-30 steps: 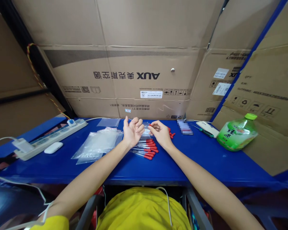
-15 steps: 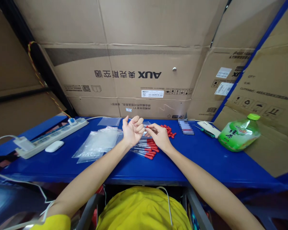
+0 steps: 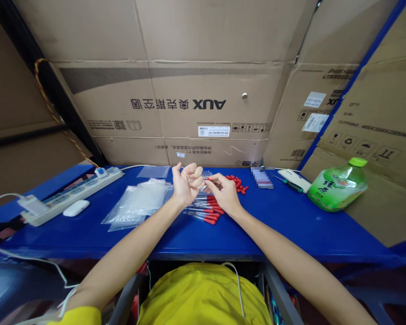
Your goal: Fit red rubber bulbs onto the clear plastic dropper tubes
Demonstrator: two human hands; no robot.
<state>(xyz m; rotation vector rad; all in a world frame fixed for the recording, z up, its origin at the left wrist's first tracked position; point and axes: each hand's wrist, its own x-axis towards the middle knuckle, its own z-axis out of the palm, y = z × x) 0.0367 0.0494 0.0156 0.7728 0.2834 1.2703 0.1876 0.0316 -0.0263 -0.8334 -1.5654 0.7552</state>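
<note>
Thumb and forefinger of the right hand (image 3: 225,194) were closed in a pinch on a small red bulb (image 3: 207,179), held just beside the curled fingers of the left hand (image 3: 187,187). That left hand was half folded, its palm turned up; whether it had hold of a clear tube could not be told, since the gap between the hands was too small and blurred.

Below and between them, clear tubes with red ends (image 3: 210,220) lay in a row on the blue table (image 3: 274,234), the red ends pointing right. Behind the right hand sat a heap of loose red bulbs (image 3: 238,184). Near the left forearm lay overlapping clear plastic bags (image 3: 138,198), with another flat bag (image 3: 154,172) behind.

Farther left were a white case (image 3: 76,207) and a power strip (image 3: 74,194); far right, a green bottle (image 3: 337,187). Printed cardboard (image 3: 189,36) rose behind the table.
</note>
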